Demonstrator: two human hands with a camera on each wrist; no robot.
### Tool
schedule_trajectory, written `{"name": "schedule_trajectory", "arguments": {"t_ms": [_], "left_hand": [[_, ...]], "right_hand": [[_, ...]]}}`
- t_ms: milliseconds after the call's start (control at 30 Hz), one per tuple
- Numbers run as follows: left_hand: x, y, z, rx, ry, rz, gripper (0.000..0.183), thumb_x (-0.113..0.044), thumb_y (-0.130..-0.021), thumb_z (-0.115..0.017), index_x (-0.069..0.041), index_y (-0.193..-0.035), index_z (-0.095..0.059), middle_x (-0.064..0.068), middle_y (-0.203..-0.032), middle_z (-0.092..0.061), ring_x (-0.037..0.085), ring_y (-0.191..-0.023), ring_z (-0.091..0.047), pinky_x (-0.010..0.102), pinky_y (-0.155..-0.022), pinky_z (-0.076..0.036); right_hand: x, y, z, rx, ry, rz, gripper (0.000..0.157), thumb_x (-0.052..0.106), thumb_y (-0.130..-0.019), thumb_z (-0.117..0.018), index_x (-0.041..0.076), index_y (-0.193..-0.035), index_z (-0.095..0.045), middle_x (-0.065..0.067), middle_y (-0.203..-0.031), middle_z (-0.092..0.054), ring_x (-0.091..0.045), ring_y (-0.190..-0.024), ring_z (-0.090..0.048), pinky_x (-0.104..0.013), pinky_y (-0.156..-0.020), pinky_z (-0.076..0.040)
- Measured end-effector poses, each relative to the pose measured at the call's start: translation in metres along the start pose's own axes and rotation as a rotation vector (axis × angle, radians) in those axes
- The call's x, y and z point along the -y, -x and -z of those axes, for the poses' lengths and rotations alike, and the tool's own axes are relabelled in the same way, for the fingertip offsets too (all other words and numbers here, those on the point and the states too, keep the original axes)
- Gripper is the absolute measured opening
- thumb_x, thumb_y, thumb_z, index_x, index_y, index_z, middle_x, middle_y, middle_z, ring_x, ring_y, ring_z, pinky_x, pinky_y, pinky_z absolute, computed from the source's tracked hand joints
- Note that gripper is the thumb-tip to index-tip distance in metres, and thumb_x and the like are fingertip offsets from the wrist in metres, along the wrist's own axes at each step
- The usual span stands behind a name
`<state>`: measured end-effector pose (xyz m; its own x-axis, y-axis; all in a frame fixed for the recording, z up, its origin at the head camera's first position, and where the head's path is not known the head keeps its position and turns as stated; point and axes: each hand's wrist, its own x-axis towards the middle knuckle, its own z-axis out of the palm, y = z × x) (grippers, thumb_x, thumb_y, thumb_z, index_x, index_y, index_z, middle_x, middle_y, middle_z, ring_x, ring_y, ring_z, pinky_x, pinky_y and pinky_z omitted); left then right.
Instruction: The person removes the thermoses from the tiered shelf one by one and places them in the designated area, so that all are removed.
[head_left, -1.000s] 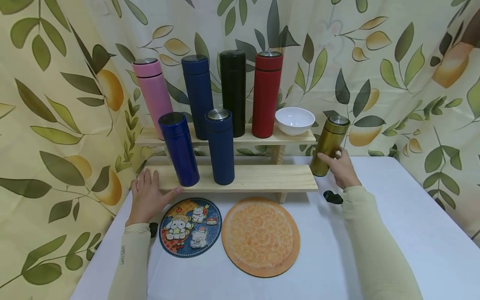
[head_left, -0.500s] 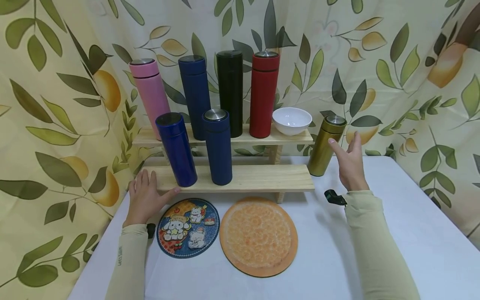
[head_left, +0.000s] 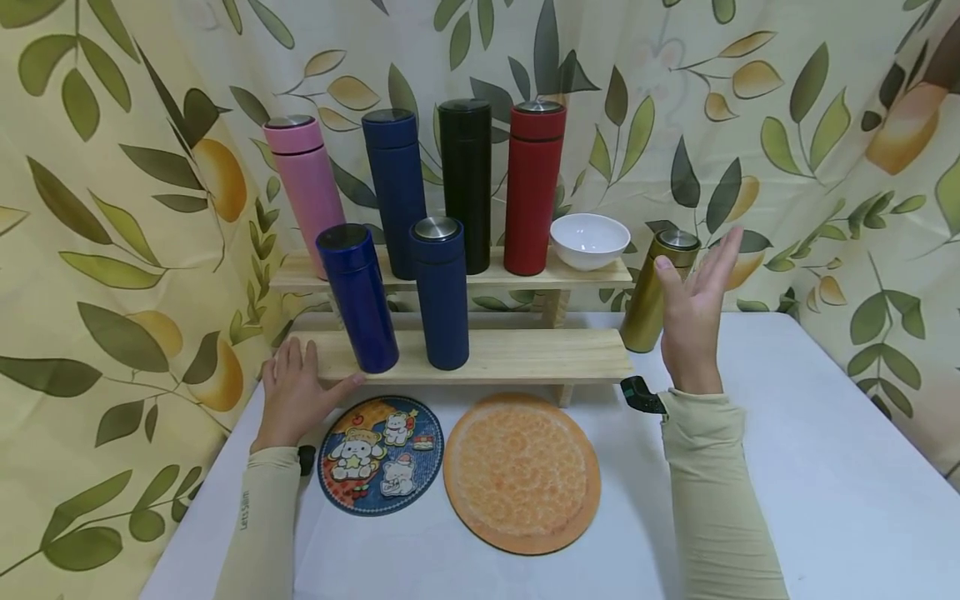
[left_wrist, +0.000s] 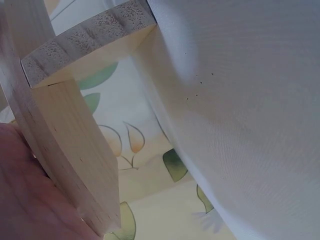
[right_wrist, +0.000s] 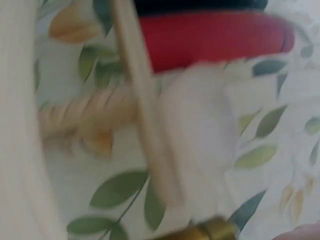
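My left hand (head_left: 294, 392) rests at the left end of the lower wooden shelf (head_left: 543, 354), fingers loosely extended and thumb along its front edge. In the left wrist view, part of the palm (left_wrist: 35, 195) lies beside the wood. My right hand (head_left: 693, 333) is raised with straight fingers and holds nothing. Just behind it a gold thermos bottle (head_left: 648, 292) stands upright on the table, right of the shelf and partly covered by the hand. On the lower shelf stand a glossy blue bottle (head_left: 360, 300) and a matte navy bottle (head_left: 440, 300).
Pink (head_left: 307, 187), navy (head_left: 393, 196), black (head_left: 465, 187) and red bottles (head_left: 535, 192) stand on the upper shelf (head_left: 487, 283), beside a white bowl (head_left: 590, 242). A cartoon round mat (head_left: 420, 475) and an orange round mat (head_left: 522, 475) lie in front. Patterned cloth (head_left: 817, 208) hangs behind.
My right hand has let go of the gold thermos bottle, and its fingers have straightened and risen. The bottle stays in place. My left hand keeps its position on the shelf.
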<state>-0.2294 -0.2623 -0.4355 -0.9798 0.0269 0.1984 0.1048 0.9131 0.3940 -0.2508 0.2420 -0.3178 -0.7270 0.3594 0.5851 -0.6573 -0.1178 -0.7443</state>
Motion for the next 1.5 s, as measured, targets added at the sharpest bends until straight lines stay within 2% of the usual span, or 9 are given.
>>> {"name": "schedule_trajectory", "arguments": {"t_ms": [100,333,467,667,767,900,1000,1267,1500], "left_hand": [[0.000,0.000,0.000,-0.002,0.006,0.003,0.121,-0.074,-0.094,-0.065,0.017,-0.161,-0.023,0.041,-0.169,-0.008,0.057,-0.157,-0.007,0.071,-0.122,0.001],[0.001,-0.001,0.000,0.000,0.004,0.000,0.121,-0.075,-0.094,-0.063,0.017,-0.162,-0.023,0.041,-0.170,-0.008,0.057,-0.157,-0.007,0.070,-0.122,0.001],[0.002,-0.001,-0.001,-0.005,0.007,-0.003,0.121,-0.075,-0.094,-0.063,0.017,-0.161,-0.024,0.041,-0.170,-0.008,0.057,-0.157,-0.008,0.070,-0.122,0.001],[0.004,0.001,0.001,-0.003,0.006,0.001,0.121,-0.076,-0.094,-0.063,0.017,-0.161,-0.024,0.041,-0.170,-0.008,0.057,-0.157,-0.008,0.070,-0.122,0.001],[0.004,0.000,0.002,-0.003,0.008,0.007,0.121,-0.076,-0.094,-0.063,0.017,-0.162,-0.024,0.040,-0.170,-0.008,0.056,-0.157,-0.008,0.070,-0.122,0.000],[0.003,0.000,0.001,-0.002,0.014,0.011,0.120,-0.075,-0.094,-0.064,0.015,-0.163,-0.023,0.039,-0.171,-0.008,0.055,-0.158,-0.007,0.069,-0.123,0.001],[0.002,-0.001,0.000,-0.002,0.017,0.013,0.119,-0.073,-0.094,-0.065,0.015,-0.163,-0.023,0.038,-0.171,-0.008,0.054,-0.159,-0.007,0.068,-0.123,0.001],[0.002,-0.003,-0.003,0.009,0.022,0.022,0.119,-0.074,-0.094,-0.064,0.014,-0.164,-0.022,0.037,-0.172,-0.007,0.053,-0.159,-0.005,0.067,-0.124,0.002],[0.004,-0.003,-0.001,0.002,0.010,0.024,0.120,-0.075,-0.094,-0.064,0.014,-0.164,-0.023,0.037,-0.171,-0.008,0.053,-0.159,-0.005,0.068,-0.124,0.001]], "right_hand": [[0.005,0.005,-0.018,0.032,-0.065,0.046,0.108,0.005,-0.097,-0.070,0.012,-0.172,0.008,0.000,-0.179,0.014,-0.008,-0.162,0.008,-0.024,-0.126,-0.002],[0.012,0.019,-0.060,0.117,-0.180,0.078,0.107,0.003,-0.094,-0.070,0.012,-0.172,0.002,0.001,-0.179,0.005,-0.011,-0.162,-0.001,-0.026,-0.127,-0.008],[0.011,0.027,-0.079,0.191,-0.172,0.071,0.103,0.005,-0.097,-0.068,0.010,-0.172,0.003,-0.001,-0.179,0.004,-0.013,-0.163,-0.004,-0.029,-0.128,-0.011],[0.007,0.040,-0.107,0.288,-0.133,0.007,0.098,0.014,-0.102,-0.066,0.016,-0.173,0.001,0.005,-0.179,-0.001,-0.010,-0.162,-0.012,-0.037,-0.126,-0.025],[0.005,0.044,-0.120,0.323,-0.136,-0.023,0.096,0.017,-0.102,-0.066,0.017,-0.174,-0.002,0.006,-0.179,-0.005,-0.012,-0.162,-0.015,-0.042,-0.127,-0.025],[0.002,0.047,-0.131,0.344,-0.153,-0.036,0.091,0.018,-0.102,-0.064,0.015,-0.173,-0.008,-0.001,-0.178,-0.015,-0.028,-0.161,-0.024,-0.055,-0.125,-0.026],[-0.001,0.050,-0.137,0.352,-0.156,-0.051,0.087,0.017,-0.101,-0.062,0.014,-0.173,-0.012,-0.007,-0.176,-0.023,-0.038,-0.157,-0.031,-0.058,-0.123,-0.030],[-0.009,0.057,-0.149,0.411,-0.116,-0.114,0.085,0.016,-0.101,-0.061,0.013,-0.173,-0.016,-0.008,-0.176,-0.025,-0.030,-0.156,-0.035,-0.050,-0.121,-0.037],[-0.022,0.062,-0.160,0.483,-0.117,-0.156,0.086,0.017,-0.101,-0.060,0.015,-0.173,-0.013,-0.005,-0.177,-0.023,-0.032,-0.159,-0.029,-0.053,-0.122,-0.035]]}}
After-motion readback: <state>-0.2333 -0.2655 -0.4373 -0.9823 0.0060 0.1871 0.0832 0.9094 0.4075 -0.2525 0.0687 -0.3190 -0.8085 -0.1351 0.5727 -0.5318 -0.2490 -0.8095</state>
